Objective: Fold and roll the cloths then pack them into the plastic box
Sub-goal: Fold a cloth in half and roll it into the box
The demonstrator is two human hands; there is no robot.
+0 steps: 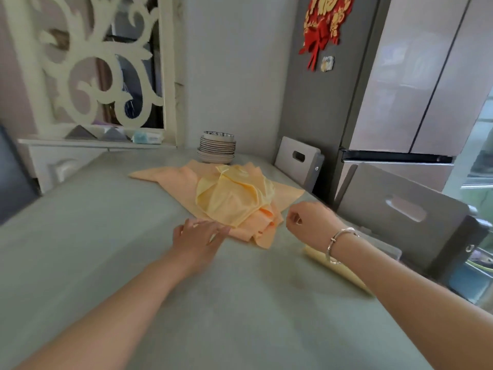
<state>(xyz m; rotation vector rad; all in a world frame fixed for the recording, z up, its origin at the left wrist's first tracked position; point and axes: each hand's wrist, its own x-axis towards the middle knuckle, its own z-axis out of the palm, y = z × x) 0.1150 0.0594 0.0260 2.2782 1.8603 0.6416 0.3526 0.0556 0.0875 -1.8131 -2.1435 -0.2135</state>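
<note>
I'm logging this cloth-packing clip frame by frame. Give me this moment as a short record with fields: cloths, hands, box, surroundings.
cloths: yellow cloth heaped on orange cloths, unfolded, on the table
left hand: left hand flat, fingers on the near edge of the orange cloths
right hand: right hand curled, holding nothing, beside the pile
box: plastic box at the right, partly hidden by the arm, with a yellow roll
surroundings: stack of plates behind the pile

A pale green counter [93, 236] runs to a plain white wall [232, 62]. A white carved screen [88, 62] stands at the left; a grey refrigerator [400, 89] with a red paper ornament [324, 25] stands at the right. Daylight falls softly.
</note>
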